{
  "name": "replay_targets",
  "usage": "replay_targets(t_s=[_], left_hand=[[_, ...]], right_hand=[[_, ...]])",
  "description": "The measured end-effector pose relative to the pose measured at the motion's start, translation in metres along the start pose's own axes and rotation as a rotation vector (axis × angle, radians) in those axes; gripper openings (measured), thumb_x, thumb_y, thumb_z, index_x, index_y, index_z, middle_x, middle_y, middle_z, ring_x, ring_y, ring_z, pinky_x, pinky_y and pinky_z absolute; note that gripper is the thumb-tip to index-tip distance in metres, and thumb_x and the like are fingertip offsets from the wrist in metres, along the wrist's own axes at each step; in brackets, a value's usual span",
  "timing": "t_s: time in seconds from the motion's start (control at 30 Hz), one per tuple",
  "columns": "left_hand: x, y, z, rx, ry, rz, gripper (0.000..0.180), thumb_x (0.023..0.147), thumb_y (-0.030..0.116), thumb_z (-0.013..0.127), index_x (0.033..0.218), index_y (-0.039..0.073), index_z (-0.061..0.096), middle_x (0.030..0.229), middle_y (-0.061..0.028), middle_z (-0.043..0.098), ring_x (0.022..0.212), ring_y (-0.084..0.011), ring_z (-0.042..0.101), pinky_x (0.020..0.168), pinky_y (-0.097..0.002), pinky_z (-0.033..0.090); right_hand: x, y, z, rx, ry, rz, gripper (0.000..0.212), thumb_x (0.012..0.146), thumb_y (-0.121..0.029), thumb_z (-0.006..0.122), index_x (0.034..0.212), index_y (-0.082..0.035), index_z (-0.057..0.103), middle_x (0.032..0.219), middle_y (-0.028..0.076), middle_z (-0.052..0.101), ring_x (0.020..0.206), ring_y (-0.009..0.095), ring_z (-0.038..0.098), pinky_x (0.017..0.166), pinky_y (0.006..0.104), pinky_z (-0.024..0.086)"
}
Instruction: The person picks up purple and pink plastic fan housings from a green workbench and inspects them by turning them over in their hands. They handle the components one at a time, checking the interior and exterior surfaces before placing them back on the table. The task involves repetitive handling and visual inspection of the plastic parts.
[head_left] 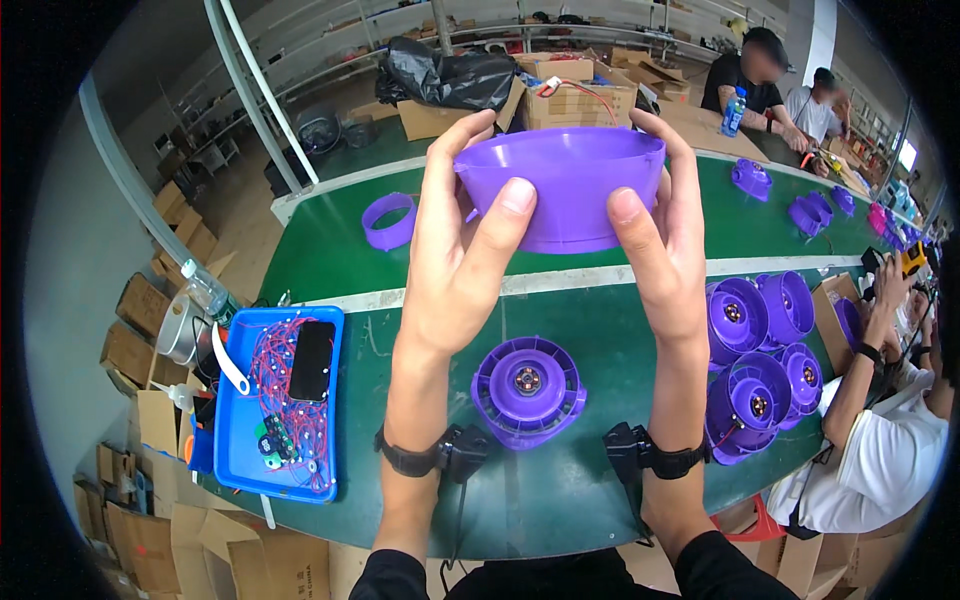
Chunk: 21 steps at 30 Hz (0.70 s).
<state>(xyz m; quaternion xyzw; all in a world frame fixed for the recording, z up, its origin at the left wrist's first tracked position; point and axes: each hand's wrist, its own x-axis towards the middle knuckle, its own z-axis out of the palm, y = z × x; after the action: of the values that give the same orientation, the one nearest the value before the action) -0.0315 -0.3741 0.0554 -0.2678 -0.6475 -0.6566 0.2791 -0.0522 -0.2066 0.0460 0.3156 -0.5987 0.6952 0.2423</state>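
Observation:
My left hand [455, 255] and my right hand [668, 255] hold a purple plastic housing [568, 205] between them, raised over the far part of the bench. Both thumbs press on its near wall, and the other fingers wrap round its sides. A red wire with a white connector [549, 87] shows just above the rim; whether it belongs to the housing I cannot tell. Below, between my forearms, a round purple motor base [527, 385] with vanes and a metal centre lies on the green bench. A separate purple ring [389, 221] lies beyond my left hand.
At left, a blue tray [228, 440] holds red wires, a black phone [312, 361] and small circuit boards. Several purple housings [748, 400] cluster at right, beside a seated co-worker's arm [860, 385]. Cardboard boxes [578, 100] and a black plastic bag [440, 78] stand at the back.

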Motion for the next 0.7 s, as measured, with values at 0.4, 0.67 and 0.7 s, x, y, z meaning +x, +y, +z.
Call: replay_targets(t_s=[0.4,0.67,0.7], left_hand=[[0.003,-0.008,-0.005,0.168,-0.042,0.236,0.096,0.064,0.024,0.093,0.142,0.005,0.039,0.149,-0.0168,0.039,0.132,-0.0293,0.048,0.101,-0.0443,0.049],[0.002,-0.003,0.000,0.284,-0.035,0.305,0.073,0.067,0.013,0.088,0.132,0.007,0.055,0.142,-0.0177,0.050,0.125,-0.0296,0.056,0.091,-0.0396,0.056],[0.003,-0.001,-0.002,0.324,-0.047,0.324,0.071,0.068,0.013,0.088,0.131,0.007,0.056,0.141,-0.0173,0.051,0.122,-0.0284,0.057,0.089,-0.0385,0.057]], right_hand=[[-0.001,0.003,0.009,0.099,0.055,-0.064,0.099,0.074,-0.035,0.084,0.149,-0.005,0.026,0.142,0.016,0.042,0.132,0.027,0.045,0.106,0.0457,0.038],[0.003,0.012,0.002,0.318,0.320,0.197,0.063,0.102,-0.050,0.036,0.139,-0.001,0.046,0.122,0.011,0.061,0.117,0.019,0.058,0.102,0.0366,0.046],[0.004,0.011,-0.002,0.345,0.323,0.228,0.062,0.103,-0.050,0.034,0.138,-0.001,0.048,0.119,0.010,0.062,0.115,0.019,0.059,0.101,0.0360,0.046]])
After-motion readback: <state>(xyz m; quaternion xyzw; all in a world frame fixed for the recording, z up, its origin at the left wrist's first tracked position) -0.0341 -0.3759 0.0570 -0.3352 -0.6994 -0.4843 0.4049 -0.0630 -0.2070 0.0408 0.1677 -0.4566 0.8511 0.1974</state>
